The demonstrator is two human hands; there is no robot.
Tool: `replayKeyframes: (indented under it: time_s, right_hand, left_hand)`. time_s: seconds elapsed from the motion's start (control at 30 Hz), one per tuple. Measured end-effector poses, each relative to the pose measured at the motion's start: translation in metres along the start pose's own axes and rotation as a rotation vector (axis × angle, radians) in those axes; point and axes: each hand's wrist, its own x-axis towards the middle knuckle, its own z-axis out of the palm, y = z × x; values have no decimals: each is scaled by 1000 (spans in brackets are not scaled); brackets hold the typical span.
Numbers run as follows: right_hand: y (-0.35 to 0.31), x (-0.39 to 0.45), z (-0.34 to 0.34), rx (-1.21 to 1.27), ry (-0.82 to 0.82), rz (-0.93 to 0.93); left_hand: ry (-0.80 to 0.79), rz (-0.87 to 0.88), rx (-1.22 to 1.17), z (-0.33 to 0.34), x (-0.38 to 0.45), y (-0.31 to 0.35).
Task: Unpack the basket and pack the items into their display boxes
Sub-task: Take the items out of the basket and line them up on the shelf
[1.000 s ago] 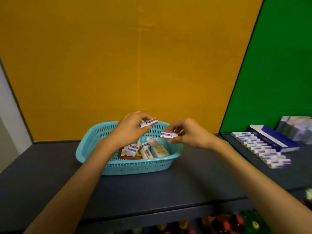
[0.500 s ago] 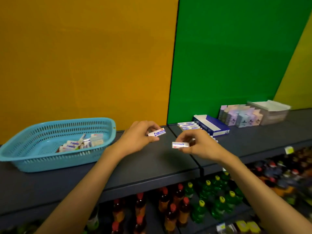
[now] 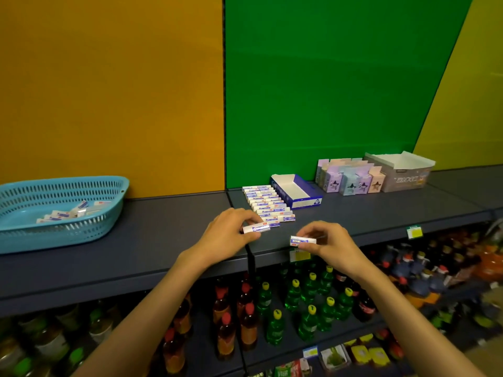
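Left hand (image 3: 228, 235) pinches one small white-and-blue box (image 3: 255, 228); right hand (image 3: 326, 242) pinches another (image 3: 303, 240), both near the laid-out row (image 3: 268, 204) beside the open blue display box (image 3: 296, 191). Basket (image 3: 58, 210) sits far left.

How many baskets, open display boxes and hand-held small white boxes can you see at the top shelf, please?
Baskets: 1, the blue basket
Open display boxes: 2, the blue display box and the grey display box
Held small boxes: 2, the first white box in the left hand, the second white box in the right hand
Total: 5
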Motion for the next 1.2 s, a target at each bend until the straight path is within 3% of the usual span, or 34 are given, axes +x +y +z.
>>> replayKeyframes:
  time_s: [0.53, 0.87, 1.0, 1.2]
  right_hand:
    - [88, 108, 15, -415, -38, -166]
    - [94, 142, 19, -544, -96, -344]
    - [85, 165, 10, -485, -92, -379]
    - [80, 210, -7, -472, -84, -375]
  left_hand:
    - [91, -127, 35, 29, 82, -46]
    - [119, -180, 49, 38, 127, -71]
    - [134, -216, 91, 44, 155, -84]
    - [59, -275, 153, 51, 206, -107]
